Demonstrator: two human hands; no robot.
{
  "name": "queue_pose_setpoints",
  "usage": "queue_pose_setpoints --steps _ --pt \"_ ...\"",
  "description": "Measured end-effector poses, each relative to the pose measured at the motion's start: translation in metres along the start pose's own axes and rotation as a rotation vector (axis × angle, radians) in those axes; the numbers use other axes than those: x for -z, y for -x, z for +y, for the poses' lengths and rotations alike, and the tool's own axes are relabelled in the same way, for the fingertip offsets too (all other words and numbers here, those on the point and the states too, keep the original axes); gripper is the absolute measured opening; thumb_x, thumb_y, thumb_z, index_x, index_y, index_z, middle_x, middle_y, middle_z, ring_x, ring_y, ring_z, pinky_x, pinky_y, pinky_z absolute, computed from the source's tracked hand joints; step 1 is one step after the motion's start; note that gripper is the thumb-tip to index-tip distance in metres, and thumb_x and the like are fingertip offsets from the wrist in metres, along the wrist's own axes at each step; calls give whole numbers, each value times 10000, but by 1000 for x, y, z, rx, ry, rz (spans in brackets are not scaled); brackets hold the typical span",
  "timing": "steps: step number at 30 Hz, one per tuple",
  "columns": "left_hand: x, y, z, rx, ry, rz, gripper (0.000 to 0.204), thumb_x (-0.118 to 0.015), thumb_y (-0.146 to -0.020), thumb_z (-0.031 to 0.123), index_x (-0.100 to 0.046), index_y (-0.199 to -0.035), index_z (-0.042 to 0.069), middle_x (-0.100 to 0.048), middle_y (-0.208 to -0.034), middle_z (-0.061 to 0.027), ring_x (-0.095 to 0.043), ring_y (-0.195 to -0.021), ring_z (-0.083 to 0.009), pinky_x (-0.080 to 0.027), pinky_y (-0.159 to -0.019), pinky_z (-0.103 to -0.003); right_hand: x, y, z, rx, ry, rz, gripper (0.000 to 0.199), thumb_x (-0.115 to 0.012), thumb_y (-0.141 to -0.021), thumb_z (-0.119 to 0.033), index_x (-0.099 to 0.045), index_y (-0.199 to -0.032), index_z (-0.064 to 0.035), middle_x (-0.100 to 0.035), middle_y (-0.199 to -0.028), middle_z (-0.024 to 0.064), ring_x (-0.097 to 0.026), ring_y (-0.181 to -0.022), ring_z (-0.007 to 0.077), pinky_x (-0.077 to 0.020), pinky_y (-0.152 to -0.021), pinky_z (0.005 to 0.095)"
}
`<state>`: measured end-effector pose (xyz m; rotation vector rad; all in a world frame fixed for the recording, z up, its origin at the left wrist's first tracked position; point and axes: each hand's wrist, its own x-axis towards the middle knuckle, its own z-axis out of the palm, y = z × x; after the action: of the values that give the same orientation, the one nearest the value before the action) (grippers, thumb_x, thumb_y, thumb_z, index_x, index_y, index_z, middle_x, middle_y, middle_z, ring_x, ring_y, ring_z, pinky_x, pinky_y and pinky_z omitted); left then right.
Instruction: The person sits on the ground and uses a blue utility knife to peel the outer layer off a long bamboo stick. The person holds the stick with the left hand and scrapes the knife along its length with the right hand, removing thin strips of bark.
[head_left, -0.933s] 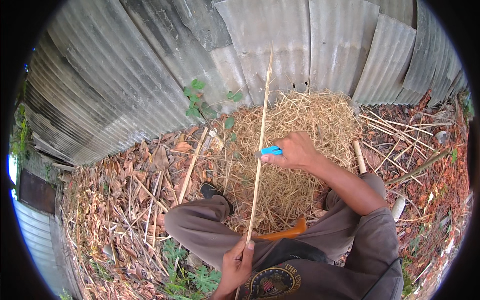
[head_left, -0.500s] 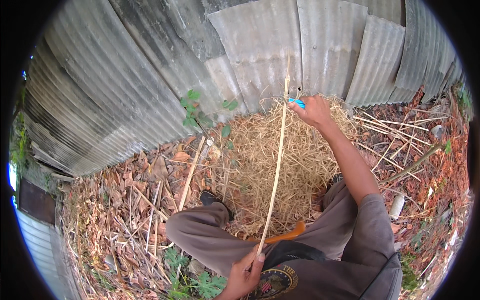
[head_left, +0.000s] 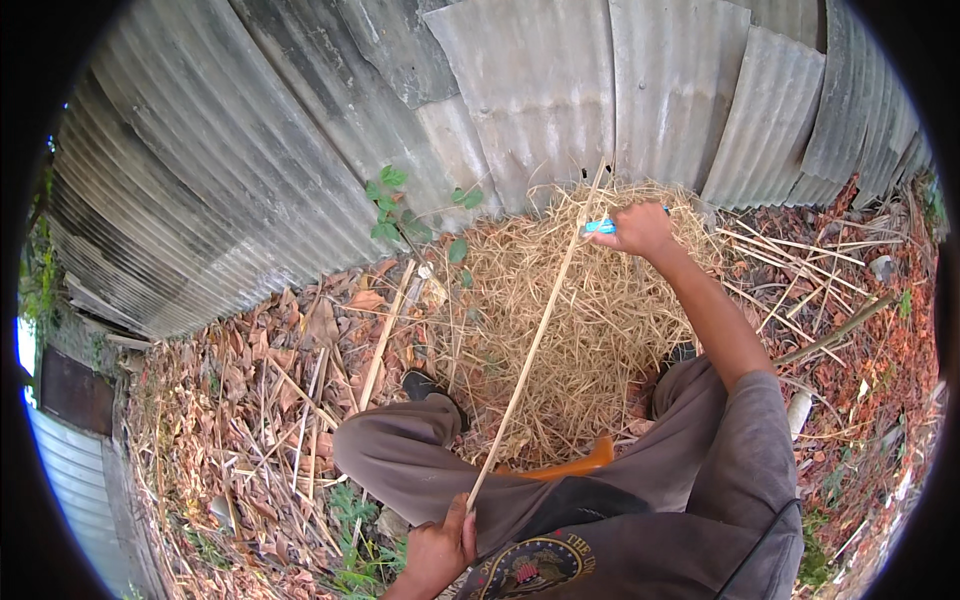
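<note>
A long, thin, pale bamboo strip (head_left: 540, 340) slants from my lap up toward the fence, its far end leaning right. My left hand (head_left: 440, 548), low in front of my shirt, is closed on the near end, thumb along it. My right hand (head_left: 642, 228) reaches out over the shavings, its fingers wrapped round a bright blue cutter knife (head_left: 600, 228). The cutter's tip touches or nearly touches the strip close to its far end; the blade is too small to make out. Beneath both lies a heap of curly straw-coloured shavings (head_left: 570, 330).
A corrugated metal fence (head_left: 540, 90) stands just beyond the heap. An orange object (head_left: 575, 464) lies between my legs. Cut strips (head_left: 800, 262) are scattered at right, beside a thicker stick (head_left: 840, 328) and a pale cylinder (head_left: 799, 412). Dry leaves and another strip (head_left: 388, 335) lie at left.
My left hand has moved left and down, drawing the bamboo strip toward me and tilting it more. My right hand with the cutter has come slightly nearer and right, closer to the strip's far end.
</note>
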<state>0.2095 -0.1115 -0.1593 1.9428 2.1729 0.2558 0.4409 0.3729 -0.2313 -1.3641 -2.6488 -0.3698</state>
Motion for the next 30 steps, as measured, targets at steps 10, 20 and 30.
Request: queue_pose_setpoints --steps 10,20,30 --pt "-27 15 -19 347 558 -9 265 -562 -919 137 -606 -1129 -19 -670 -734 -115 -595 -509 -184 -454 -486 -279 26 5 -14 -280 -198 -99 838 -339 -809 -799 -651 -620 -44 -592 -534 105 -634 -538 247 -506 -504 398" --pt "-34 -30 6 459 1098 15 270 -514 -971 136 -596 -1190 1 -413 -622 82 -357 -567 6 -284 -493 -172 58 -3 -75 -305 -944 122 657 -616 -800 -620 -557 -1184 -91 -607 -697 81 -641 -711 239 -485 -665 375" --pt "-48 -24 34 284 842 -2 267 -528 -967 159 -602 -1179 13 -442 -626 47 -364 -588 -17 -321 -524 -188 26 -54 -43 -393 -989 73 515 -676 -825 -446 -603 -1179 -78 -630 -690 70 -584 -607 191 -450 -601 339"
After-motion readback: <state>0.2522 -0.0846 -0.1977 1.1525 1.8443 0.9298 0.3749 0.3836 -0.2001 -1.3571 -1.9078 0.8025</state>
